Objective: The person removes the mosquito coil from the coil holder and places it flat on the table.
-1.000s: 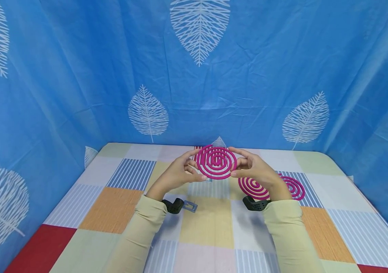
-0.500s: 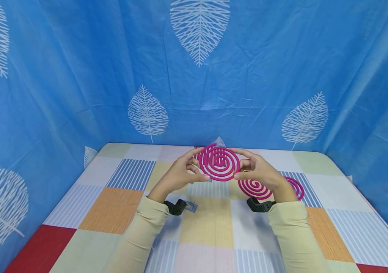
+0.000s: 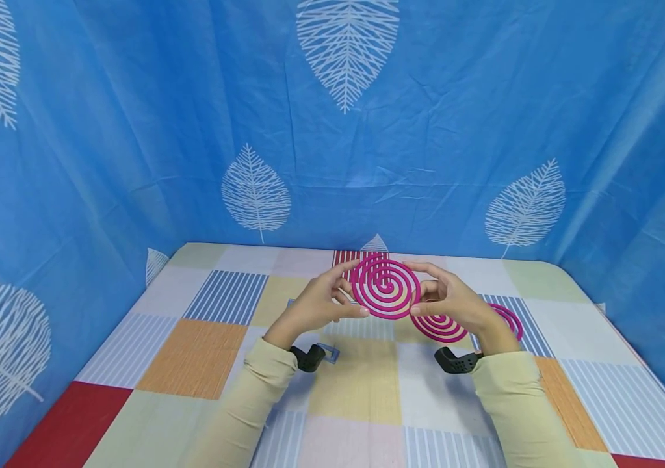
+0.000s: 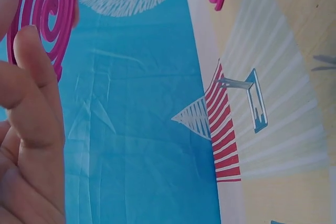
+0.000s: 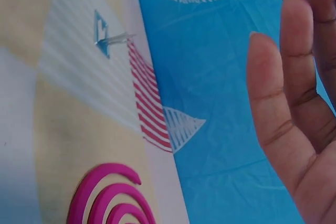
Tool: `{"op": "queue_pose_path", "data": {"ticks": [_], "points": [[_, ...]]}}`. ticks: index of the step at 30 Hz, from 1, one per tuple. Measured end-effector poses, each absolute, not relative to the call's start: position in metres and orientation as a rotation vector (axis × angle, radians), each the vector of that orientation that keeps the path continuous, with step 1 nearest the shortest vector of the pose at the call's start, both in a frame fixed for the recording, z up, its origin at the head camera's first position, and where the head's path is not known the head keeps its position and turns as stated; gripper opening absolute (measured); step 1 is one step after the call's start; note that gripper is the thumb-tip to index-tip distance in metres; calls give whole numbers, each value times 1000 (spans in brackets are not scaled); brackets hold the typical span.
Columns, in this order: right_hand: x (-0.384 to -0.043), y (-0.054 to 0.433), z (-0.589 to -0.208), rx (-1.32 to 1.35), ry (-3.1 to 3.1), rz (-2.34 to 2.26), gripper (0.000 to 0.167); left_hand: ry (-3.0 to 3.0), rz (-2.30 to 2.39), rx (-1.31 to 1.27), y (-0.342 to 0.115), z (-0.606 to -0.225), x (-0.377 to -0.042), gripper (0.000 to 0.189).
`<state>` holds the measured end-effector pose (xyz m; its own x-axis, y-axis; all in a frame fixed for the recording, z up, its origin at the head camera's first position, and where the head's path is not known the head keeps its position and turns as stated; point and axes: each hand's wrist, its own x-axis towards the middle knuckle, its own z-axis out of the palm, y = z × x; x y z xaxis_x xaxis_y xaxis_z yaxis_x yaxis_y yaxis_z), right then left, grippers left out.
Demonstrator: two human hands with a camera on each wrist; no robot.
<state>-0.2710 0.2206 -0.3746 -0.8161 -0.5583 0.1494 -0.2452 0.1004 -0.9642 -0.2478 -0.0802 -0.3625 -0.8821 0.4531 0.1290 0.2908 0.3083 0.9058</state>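
A magenta mosquito coil [image 3: 387, 287] is held up above the far part of the table, its spiral facing the head camera. My left hand [image 3: 320, 302] grips its left rim between thumb and fingers. At its right rim, my right hand [image 3: 457, 302] pinches it the same way. Below the right hand lies another mosquito coil [image 3: 440, 340], and one more [image 3: 510, 318] sits partly hidden behind the right wrist. Seen in the left wrist view, a small metal stand [image 4: 257, 103] with a raised prong rests on the cloth beyond the hands.
Another flat metal piece [image 3: 330, 353] lies beside the left wrist camera. A patchwork cloth [image 3: 355, 390] covers the table. Blue curtain [image 3: 426, 143] with white leaf prints encloses the back and both sides.
Both hands have moved slightly right and down in the head view, carrying the mosquito coil between them. The mosquito coils on the table have stayed put.
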Motion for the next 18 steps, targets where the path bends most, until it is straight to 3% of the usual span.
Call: {"op": "queue_pose_path", "data": {"ticks": [18], "points": [[-268,247,-383,-810,2177,-1719,72,2407,1586,704,-67,-371,-245,93]]}}
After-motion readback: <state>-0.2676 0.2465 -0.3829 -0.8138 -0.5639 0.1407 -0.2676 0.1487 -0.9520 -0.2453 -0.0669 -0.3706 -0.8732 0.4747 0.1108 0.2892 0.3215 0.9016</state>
